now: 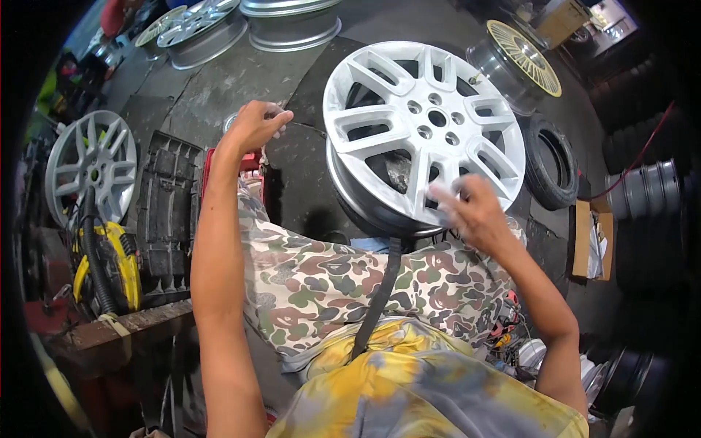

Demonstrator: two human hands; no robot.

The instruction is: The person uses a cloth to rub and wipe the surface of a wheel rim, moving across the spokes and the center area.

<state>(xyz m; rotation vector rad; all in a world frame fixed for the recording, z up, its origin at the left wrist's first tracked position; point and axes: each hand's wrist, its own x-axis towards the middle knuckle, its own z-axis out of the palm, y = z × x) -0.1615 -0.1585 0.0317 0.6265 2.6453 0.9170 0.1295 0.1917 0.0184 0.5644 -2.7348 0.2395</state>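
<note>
A large multi-spoke wheel rim (394,91), coated in whitish powder or primer, lies tilted in front of my knees. My right hand (478,215) is over its near edge by the lower spokes, its pale, dusty fingers smeared by motion. Whether it holds anything is hidden by the blur. My left hand (255,128) is raised left of the rim, apart from it, with the fingers curled together and whitish dust on the tips. What is inside that hand, if anything, does not show. Below it stands a red container (252,162), partly covered by my forearm.
A grey rim (93,171) and a yellow tool with a black hose (109,263) are at left, near a black plastic case (171,212). Silver rims (292,25) lie at the back. A yellow-faced rim (522,57), a tyre (551,162) and a cardboard box (590,241) stand right.
</note>
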